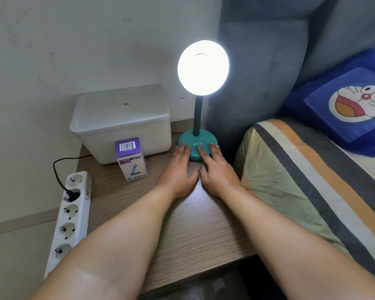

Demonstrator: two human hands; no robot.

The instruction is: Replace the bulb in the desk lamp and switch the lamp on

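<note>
Lamp head (203, 68) lit, glaring at you; teal base (195, 139) at table's (160, 224) back right, by the bed (301, 180); your left hand (179, 169) and right hand (214, 169) lie flat, fingers straight, tips on the base; bulb box (131, 159) stands left of them.

The lamp base (189, 137) reads "ATN", the power strip (82, 210) "ENI", the bulb box (133, 167) "ECOLINK" and "7 WATT".
</note>
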